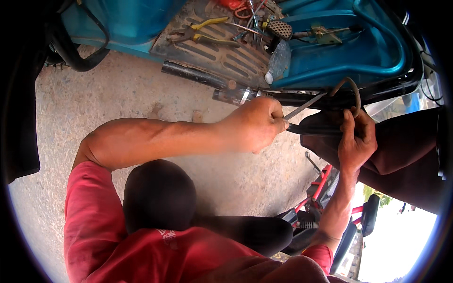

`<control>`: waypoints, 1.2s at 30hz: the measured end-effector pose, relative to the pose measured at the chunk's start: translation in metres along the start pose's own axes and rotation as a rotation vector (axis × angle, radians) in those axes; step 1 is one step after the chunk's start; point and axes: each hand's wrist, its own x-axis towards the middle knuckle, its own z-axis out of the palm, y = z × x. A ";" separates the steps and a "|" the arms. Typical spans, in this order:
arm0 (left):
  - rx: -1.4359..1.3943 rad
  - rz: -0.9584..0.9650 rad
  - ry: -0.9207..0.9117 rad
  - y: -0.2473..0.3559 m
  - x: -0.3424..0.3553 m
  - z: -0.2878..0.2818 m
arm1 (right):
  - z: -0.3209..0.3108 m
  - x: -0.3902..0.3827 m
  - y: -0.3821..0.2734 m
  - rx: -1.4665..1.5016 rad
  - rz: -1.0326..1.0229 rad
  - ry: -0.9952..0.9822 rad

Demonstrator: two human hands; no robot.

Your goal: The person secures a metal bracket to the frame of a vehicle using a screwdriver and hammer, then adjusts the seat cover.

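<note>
My left hand is closed around a thin grey cable at the middle right, beside the black frame under a teal vehicle body. The cable bends into a brownish loop that comes down to my right hand. My right thumb and fingers are closed on the lower end of that loop. A dark strip runs between both hands; where it ends is hidden by my fingers.
A slotted footboard holds yellow-handled pliers and several tools. A pedal and plastic bottle lie beside it. A black tube crosses below. Dark fabric hangs right; a red-framed bike stands behind my right arm.
</note>
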 end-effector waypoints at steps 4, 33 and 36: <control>-0.077 0.025 -0.021 -0.009 0.003 -0.003 | 0.001 0.007 -0.009 -0.174 -0.110 -0.079; 0.045 0.060 -0.025 -0.014 0.010 -0.018 | 0.029 -0.006 -0.002 -0.547 -0.275 -0.324; 0.037 0.045 -0.020 -0.014 0.009 -0.018 | 0.032 -0.005 -0.003 -0.527 -0.231 -0.359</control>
